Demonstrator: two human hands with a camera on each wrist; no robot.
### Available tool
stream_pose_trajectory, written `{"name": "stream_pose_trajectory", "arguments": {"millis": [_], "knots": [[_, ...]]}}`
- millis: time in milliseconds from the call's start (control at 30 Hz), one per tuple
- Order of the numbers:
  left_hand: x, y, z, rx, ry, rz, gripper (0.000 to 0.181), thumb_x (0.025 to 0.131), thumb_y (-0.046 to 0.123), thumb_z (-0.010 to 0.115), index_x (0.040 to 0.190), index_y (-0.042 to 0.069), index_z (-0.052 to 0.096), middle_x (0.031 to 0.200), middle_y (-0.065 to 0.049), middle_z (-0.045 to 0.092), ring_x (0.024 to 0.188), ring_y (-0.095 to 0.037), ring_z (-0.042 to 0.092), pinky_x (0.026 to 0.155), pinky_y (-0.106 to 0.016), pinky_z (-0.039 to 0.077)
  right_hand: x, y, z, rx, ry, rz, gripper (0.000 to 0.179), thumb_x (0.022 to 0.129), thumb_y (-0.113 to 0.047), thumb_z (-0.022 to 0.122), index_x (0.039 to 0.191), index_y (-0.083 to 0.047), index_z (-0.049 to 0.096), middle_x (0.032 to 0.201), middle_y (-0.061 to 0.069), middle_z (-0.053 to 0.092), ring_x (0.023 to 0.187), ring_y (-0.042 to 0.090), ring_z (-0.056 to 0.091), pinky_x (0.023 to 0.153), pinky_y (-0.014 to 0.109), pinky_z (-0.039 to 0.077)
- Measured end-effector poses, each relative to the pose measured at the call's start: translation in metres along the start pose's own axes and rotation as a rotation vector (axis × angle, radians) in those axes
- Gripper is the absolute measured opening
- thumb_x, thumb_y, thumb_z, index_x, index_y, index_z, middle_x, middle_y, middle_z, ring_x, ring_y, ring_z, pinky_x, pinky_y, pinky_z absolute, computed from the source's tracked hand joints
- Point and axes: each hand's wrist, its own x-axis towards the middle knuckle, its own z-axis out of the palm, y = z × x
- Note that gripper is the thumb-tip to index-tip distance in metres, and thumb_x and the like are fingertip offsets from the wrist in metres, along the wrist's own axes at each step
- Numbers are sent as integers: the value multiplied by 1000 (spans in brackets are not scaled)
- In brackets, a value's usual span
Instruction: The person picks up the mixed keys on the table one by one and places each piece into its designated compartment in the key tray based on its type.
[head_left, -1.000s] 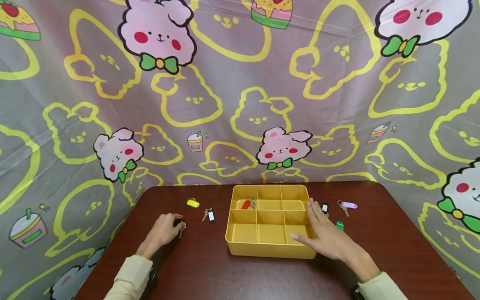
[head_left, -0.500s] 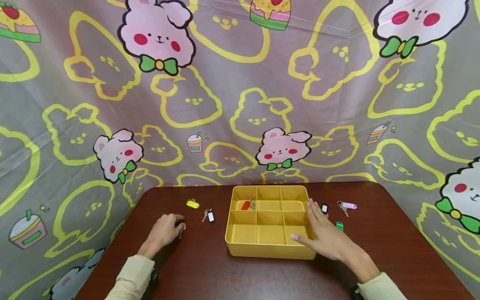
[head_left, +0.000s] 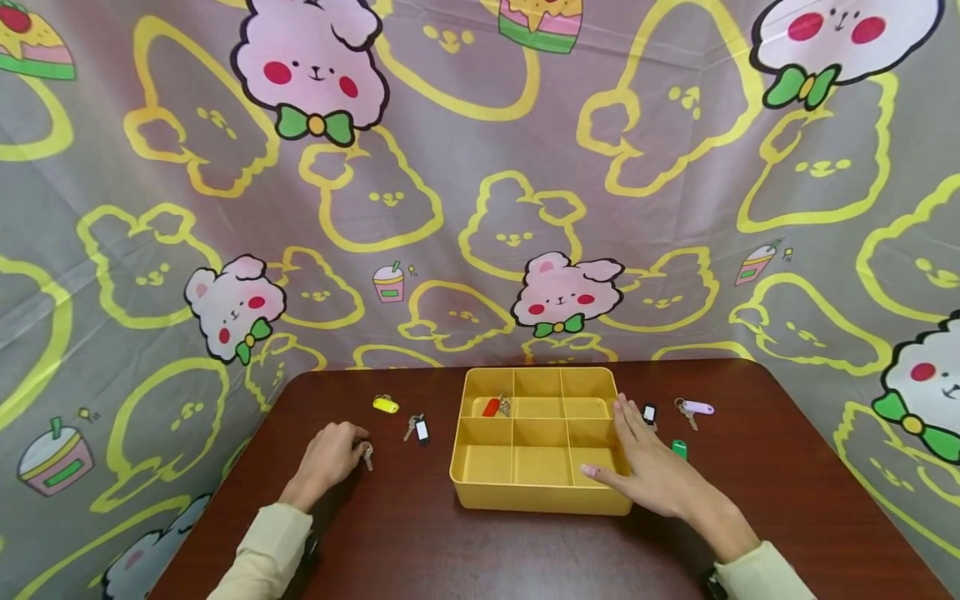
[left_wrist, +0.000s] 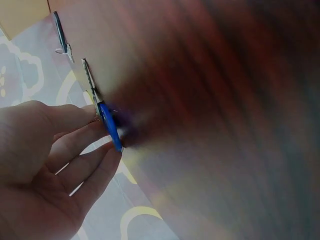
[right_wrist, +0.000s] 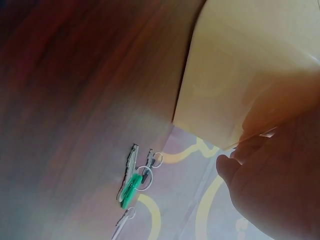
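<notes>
My left hand [head_left: 327, 457] is low over the left of the table, its fingertips and thumb pinching a key [head_left: 368, 458] with a blue tag [left_wrist: 110, 126]. In the left wrist view the tag stands on edge against the fingers, the key pointing away. My right hand [head_left: 660, 473] rests with straight fingers along the right wall of a yellow six-compartment box [head_left: 543, 498], its thumb over the front right compartment. A red-tagged key [head_left: 491, 407] lies in the back left compartment.
Left of the box lie a yellow-tagged key [head_left: 386, 404] and a black-and-white-tagged key [head_left: 422, 430]. To its right are another black-and-white tag [head_left: 648, 413], a lilac-tagged key [head_left: 698, 407] and a green-tagged key [right_wrist: 131, 190]. A patterned cloth [head_left: 450, 167] hangs behind the table.
The key at my left hand has swung so that its tip points more to the right. My left hand has shifted very slightly; my right hand stays at the box.
</notes>
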Motion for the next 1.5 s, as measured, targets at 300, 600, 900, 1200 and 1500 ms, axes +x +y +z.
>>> {"name": "stream_pose_trajectory", "arguments": {"millis": [300, 600, 900, 1200, 1500], "knots": [[-1, 1, -3, -2, -1, 20, 13, 93, 1, 73, 99, 4, 83, 98, -11, 82, 81, -24, 74, 69, -45, 61, 0, -1, -1, 8, 6, 1, 118, 94, -80, 52, 166, 4, 13, 177, 24, 4, 163, 47, 14, 125, 67, 29], [-1, 3, -6, 1, 17, 24, 12, 90, 1, 74, 95, 6, 84, 95, -9, 82, 84, -28, 76, 71, -49, 61, -2, -1, 1, 0, 21, -15, 116, 95, -77, 55, 166, 5, 14, 176, 25, 6, 162, 47, 15, 125, 66, 31], [-1, 3, -8, 3, 23, 25, 12, 90, 2, 74, 91, 8, 84, 89, -4, 81, 72, -17, 66, 66, -41, 58, -2, -2, -1, 3, 16, -18, 115, 95, -76, 55, 166, 5, 13, 176, 24, 5, 162, 48, 15, 125, 66, 30], [-2, 4, -8, 16, 38, 42, 9, 92, 5, 76, 88, 10, 82, 85, -1, 79, 77, -20, 72, 68, -44, 60, -2, -2, 0, 2, 18, -9, 115, 95, -76, 55, 167, 3, 12, 176, 25, 5, 162, 48, 16, 123, 66, 34], [-1, 14, -11, 23, 59, 55, 12, 96, 5, 72, 91, 12, 80, 86, 0, 78, 75, -17, 71, 68, -43, 61, -2, -2, 0, -1, 14, -6, 115, 95, -77, 54, 167, 3, 11, 176, 25, 4, 162, 48, 15, 122, 67, 34]]}}
